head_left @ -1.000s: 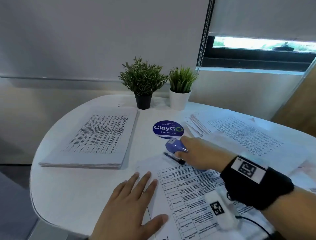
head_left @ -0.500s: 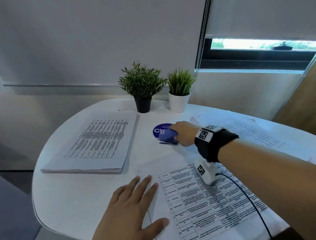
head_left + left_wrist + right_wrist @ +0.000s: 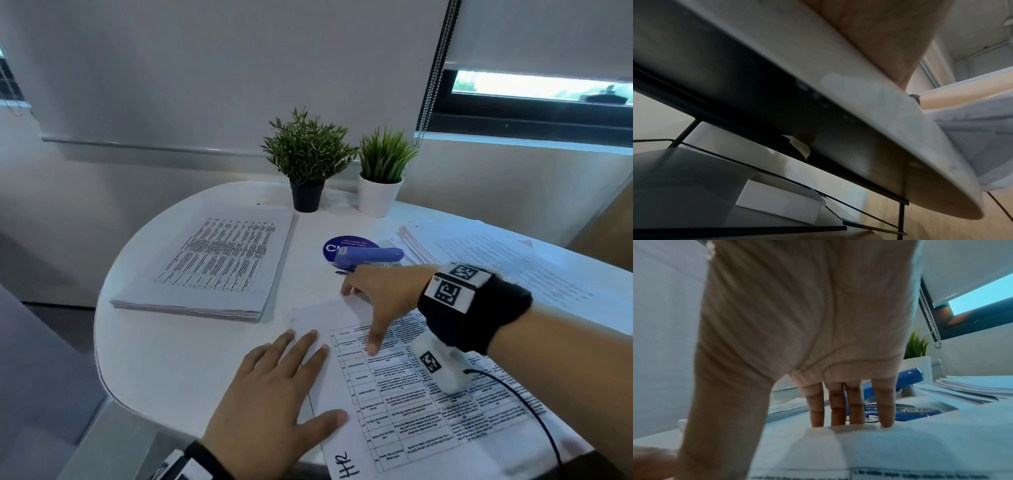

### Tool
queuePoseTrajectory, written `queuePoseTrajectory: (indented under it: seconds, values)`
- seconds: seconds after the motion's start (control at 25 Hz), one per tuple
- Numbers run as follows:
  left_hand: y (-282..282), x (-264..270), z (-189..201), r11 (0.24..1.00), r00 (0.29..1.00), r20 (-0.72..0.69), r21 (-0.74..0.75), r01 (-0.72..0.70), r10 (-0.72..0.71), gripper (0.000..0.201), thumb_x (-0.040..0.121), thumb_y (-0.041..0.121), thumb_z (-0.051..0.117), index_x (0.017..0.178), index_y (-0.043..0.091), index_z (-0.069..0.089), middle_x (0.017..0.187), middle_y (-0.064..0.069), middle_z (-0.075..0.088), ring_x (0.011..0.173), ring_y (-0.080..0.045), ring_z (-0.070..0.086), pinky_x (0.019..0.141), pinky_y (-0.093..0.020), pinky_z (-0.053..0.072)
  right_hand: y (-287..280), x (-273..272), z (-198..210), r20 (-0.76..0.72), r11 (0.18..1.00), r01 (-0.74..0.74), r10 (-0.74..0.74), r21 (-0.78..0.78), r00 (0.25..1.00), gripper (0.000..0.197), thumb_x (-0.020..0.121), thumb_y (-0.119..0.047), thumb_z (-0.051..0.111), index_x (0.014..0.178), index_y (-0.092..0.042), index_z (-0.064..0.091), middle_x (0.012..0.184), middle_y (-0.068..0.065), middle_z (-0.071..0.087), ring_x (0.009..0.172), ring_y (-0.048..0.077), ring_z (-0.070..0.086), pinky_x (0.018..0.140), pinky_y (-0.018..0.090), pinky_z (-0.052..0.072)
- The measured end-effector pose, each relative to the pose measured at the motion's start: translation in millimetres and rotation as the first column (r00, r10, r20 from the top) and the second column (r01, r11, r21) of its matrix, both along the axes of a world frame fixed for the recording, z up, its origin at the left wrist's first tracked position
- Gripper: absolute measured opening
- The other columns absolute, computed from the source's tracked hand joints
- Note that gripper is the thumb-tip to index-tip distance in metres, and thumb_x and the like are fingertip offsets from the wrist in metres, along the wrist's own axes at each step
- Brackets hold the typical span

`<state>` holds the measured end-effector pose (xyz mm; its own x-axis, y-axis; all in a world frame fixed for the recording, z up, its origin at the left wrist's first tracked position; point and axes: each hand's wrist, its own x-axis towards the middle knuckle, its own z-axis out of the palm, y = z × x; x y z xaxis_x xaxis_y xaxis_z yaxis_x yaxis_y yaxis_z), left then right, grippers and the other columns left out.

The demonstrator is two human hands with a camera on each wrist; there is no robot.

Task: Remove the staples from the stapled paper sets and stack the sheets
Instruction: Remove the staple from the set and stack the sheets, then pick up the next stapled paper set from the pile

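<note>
White table point(image 3: 205, 359): both hands point(image 3: 274, 404) flat on printed sheet point(image 3: 411, 394), stapler point(image 3: 368, 257) beyond.

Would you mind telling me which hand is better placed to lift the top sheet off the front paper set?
The right hand: its fingertips already rest at the sheet's far corner, beside the stapler. The left hand lies flat, pinning the sheet's near edge.

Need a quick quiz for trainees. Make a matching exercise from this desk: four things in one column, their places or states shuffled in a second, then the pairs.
Things:
1. blue stapler
2. left hand
3. tall paper stack
4. white pot

Places or states:
A. flat on the front sheet's left edge
B. far left of the table
C. lying partly on the round blue sticker
D. holds a grassy plant

Pairs: 1-C, 2-A, 3-B, 4-D
</note>
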<state>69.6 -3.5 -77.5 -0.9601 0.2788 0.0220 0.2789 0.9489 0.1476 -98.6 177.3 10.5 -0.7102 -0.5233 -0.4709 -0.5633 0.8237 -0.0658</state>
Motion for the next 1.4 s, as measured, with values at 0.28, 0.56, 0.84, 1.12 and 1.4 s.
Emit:
queuePoseTrajectory:
  seconds: [0.28,0.56,0.84,1.12,1.4]
  values:
    - [-1.2,1.4,-0.5,1.000,0.999,0.045,-0.016,0.000,0.000,0.075,0.086,0.081,0.027,0.135,0.032,0.055,0.145,0.009,0.049,0.130,-0.016,0.052,0.100,-0.034,0.025,-5.9,-9.1,-7.5,-0.053,0.997,-0.024,0.028,0.067,0.998,0.077,0.041,-0.062,0.089,0.092,-0.016,0.055,0.101,0.001,0.059,0.091,0.022,0.056,0.075,0.032,0.047]
    - [1.5,2.2,0.4,1.000,0.996,0.087,0.004,0.003,-0.003,0.076,0.086,0.081,0.025,0.134,0.032,0.056,0.143,0.009,0.052,0.128,-0.016,0.053,0.103,-0.033,0.029,-4.0,-14.0,-6.3,0.041,0.999,-0.022,0.024,-0.042,0.999,0.049,0.057,-0.041,0.091,0.087,-0.022,0.057,0.083,-0.009,0.058,0.075,0.010,0.051,0.065,0.024,0.039]
    - [0.0,8.3,13.2,0.942,0.994,-0.042,0.326,-0.084,0.103,0.095,0.077,0.087,0.022,0.149,0.039,-0.018,0.153,0.019,-0.035,0.142,-0.001,-0.026,0.119,-0.031,-0.001,4.8,-7.5,34.8,-0.110,0.975,-0.031,0.007,-0.221,0.994,0.021,0.068,-0.021,0.085,0.071,-0.023,0.064,0.068,-0.008,0.061,0.064,0.007,0.053,0.060,0.024,0.039]
    - [-17.3,-1.3,19.2,-0.074,0.949,0.174,0.984,-0.160,0.261,0.098,0.043,0.054,0.087,0.132,0.047,0.046,0.131,0.014,0.060,0.116,-0.010,0.061,0.091,-0.032,0.051,31.7,32.8,106.3,-0.089,0.505,0.060,-0.266,-0.861,0.960,0.016,0.071,-0.008,0.083,0.081,-0.012,0.072,0.077,0.000,0.075,0.066,0.010,0.070,0.063,0.021,0.053]
    - [-22.3,-27.8,87.6,-0.108,0.950,-0.035,0.992,0.071,0.309,0.039,0.081,0.013,0.068,0.119,0.013,0.062,0.108,0.000,0.074,0.104,-0.018,0.069,0.085,-0.029,0.054,37.1,59.1,97.2,0.137,-0.127,0.092,-0.411,-0.988,0.901,0.023,0.074,-0.004,0.076,0.094,-0.014,0.072,0.088,0.003,0.077,0.079,0.019,0.074,0.076,0.037,0.058]
